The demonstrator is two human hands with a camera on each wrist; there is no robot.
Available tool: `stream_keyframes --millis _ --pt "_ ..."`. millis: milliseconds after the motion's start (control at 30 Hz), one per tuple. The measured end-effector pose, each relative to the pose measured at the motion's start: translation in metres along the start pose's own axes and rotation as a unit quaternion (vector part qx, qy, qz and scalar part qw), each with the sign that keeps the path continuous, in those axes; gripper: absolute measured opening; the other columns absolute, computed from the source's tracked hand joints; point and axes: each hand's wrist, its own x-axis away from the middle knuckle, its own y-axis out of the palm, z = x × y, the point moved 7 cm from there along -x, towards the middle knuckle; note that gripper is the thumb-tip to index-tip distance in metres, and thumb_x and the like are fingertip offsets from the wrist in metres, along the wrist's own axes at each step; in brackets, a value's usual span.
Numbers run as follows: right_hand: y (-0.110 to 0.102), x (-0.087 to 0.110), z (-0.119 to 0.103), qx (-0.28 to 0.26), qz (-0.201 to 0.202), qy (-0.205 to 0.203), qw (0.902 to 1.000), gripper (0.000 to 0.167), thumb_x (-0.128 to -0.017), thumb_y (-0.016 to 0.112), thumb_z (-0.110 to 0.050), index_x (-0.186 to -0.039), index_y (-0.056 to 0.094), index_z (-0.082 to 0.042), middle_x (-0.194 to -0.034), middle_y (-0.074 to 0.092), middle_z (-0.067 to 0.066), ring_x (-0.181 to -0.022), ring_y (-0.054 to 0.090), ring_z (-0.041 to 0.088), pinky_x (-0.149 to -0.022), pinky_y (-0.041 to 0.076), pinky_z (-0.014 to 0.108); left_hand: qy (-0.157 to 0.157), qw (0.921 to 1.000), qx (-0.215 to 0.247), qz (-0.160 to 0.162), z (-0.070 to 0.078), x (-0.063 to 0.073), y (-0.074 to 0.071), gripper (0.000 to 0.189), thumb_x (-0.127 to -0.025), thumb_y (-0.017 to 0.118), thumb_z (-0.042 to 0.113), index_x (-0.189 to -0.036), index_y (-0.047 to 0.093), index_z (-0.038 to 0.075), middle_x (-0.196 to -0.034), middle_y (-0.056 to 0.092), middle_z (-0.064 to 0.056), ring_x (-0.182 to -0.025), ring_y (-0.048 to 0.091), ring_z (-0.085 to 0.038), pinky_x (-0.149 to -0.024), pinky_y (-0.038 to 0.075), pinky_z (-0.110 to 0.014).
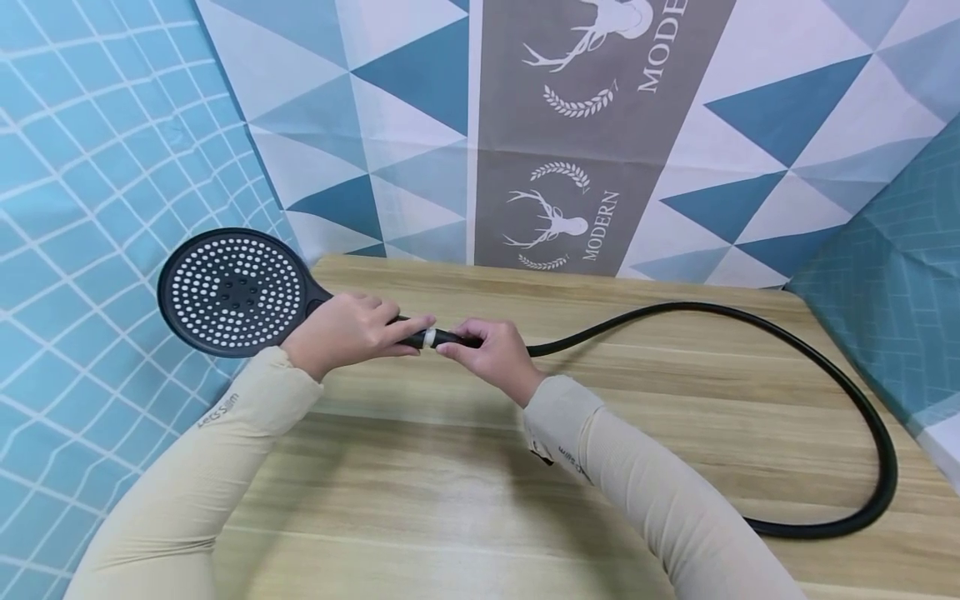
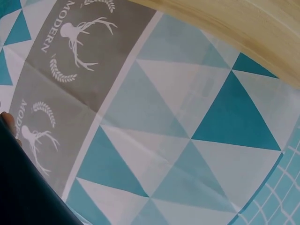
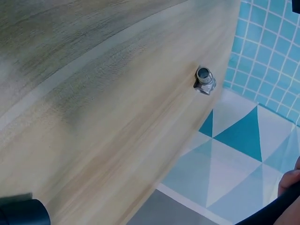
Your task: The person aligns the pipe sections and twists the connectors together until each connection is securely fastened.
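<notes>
A black round shower head (image 1: pixel 232 292) with a face full of light holes is held up at the left in the head view. My left hand (image 1: pixel 348 333) grips its handle. A pale white ring (image 1: pixel 429 338) circles the black stem between my hands. Just right of that ring, my right hand (image 1: pixel 495 350) pinches the end of the black hose (image 1: pixel 832 358), in line with the handle. In the left wrist view a dark curved shape fills the lower left corner, with fingertips (image 2: pixel 8 123) beside it. Whether the joint is tight cannot be seen.
The hose loops across the right of the wood-grain tabletop (image 1: pixel 450 500). A small metal fitting (image 3: pixel 204 80) and a black round-ended piece (image 3: pixel 28 213) show in the right wrist view. Blue tiled sheeting (image 1: pixel 67 275) stands left, triangle-patterned sheeting (image 1: pixel 420 75) behind.
</notes>
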Motion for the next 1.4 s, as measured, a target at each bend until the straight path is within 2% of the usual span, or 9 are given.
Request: stream_keyframes --millis 167,367,567,767,1067,1233,1333,1400 --pt "0.000 0.002 -0.005 0.056 0.006 -0.023 0.9982 0.014 -0.079 0.079 -0.014 -0.079 0.070 -0.003 -0.064 0.063 0.001 -0.052 0.049 0.007 -0.050 0.041 0.021 0.009 0.9999 -0.008 -0.002 0.002 -0.002 -0.002 0.047 -0.105 0.028 0.041 -0.107 0.065 0.012 -0.060 0.046 -0.005 -0.042 0.040 -0.017 -0.038 0.034 -0.027" --pt "0.002 0.002 -0.007 0.074 -0.008 -0.026 0.9969 0.014 -0.080 0.079 -0.014 -0.081 0.070 -0.003 -0.066 0.064 0.002 -0.054 0.049 0.007 -0.051 0.041 0.021 0.017 0.9996 -0.022 -0.005 0.003 -0.003 -0.004 0.048 -0.106 0.026 0.040 -0.107 0.065 0.012 -0.060 0.046 -0.005 -0.041 0.040 -0.018 -0.039 0.033 -0.027" --pt "0.005 -0.001 -0.008 0.062 -0.026 -0.031 0.9972 0.014 -0.080 0.078 -0.012 -0.083 0.070 -0.001 -0.070 0.066 0.005 -0.056 0.051 0.007 -0.053 0.043 0.020 0.026 0.9992 -0.027 -0.013 0.004 -0.002 -0.005 0.049 -0.106 0.025 0.039 -0.107 0.065 0.012 -0.061 0.046 -0.005 -0.041 0.038 -0.017 -0.039 0.031 -0.026" --pt "0.006 -0.003 -0.007 0.047 -0.034 -0.034 0.9977 0.013 -0.080 0.078 -0.010 -0.079 0.068 -0.001 -0.064 0.059 0.002 -0.052 0.044 0.006 -0.050 0.039 0.020 0.026 0.9991 -0.032 -0.012 0.004 0.000 -0.004 0.049 -0.106 0.025 0.039 -0.106 0.066 0.012 -0.061 0.045 -0.005 -0.040 0.037 -0.017 -0.039 0.030 -0.026" --pt "0.008 -0.003 0.001 0.016 -0.050 0.003 0.9986 0.012 -0.081 0.076 -0.009 -0.079 0.068 -0.001 -0.064 0.057 0.000 -0.054 0.045 0.011 -0.051 0.039 0.022 0.021 0.9993 -0.027 -0.011 0.006 0.003 0.002 0.050 -0.106 0.025 0.039 -0.105 0.066 0.011 -0.061 0.046 -0.004 -0.040 0.039 -0.016 -0.039 0.032 -0.025" --pt "0.013 -0.003 0.005 0.000 -0.051 0.007 0.9987 0.012 -0.080 0.077 -0.006 -0.077 0.066 0.000 -0.064 0.058 0.002 -0.055 0.045 0.009 -0.052 0.040 0.022 0.021 0.9994 -0.026 -0.012 0.008 0.008 0.004 0.049 -0.105 0.027 0.040 -0.104 0.066 0.010 -0.061 0.046 -0.004 -0.040 0.037 -0.015 -0.039 0.032 -0.024" --pt "0.016 -0.003 0.005 -0.021 -0.040 0.015 0.9989 0.012 -0.079 0.077 -0.004 -0.084 0.068 0.002 -0.069 0.063 0.006 -0.059 0.051 0.008 -0.056 0.044 0.022 0.015 0.9995 -0.027 -0.010 0.007 0.011 0.002 0.049 -0.106 0.027 0.039 -0.104 0.066 0.010 -0.060 0.045 -0.004 -0.039 0.037 -0.016 -0.038 0.032 -0.025" --pt "0.017 -0.003 0.004 -0.027 -0.029 0.002 0.9992 0.016 -0.079 0.077 -0.004 -0.091 0.069 0.004 -0.075 0.067 0.009 -0.064 0.057 0.009 -0.059 0.048 0.022 0.009 0.9995 -0.029 -0.008 0.006 0.014 0.001 0.048 -0.106 0.027 0.039 -0.104 0.065 0.010 -0.060 0.044 -0.004 -0.039 0.037 -0.016 -0.038 0.032 -0.025"
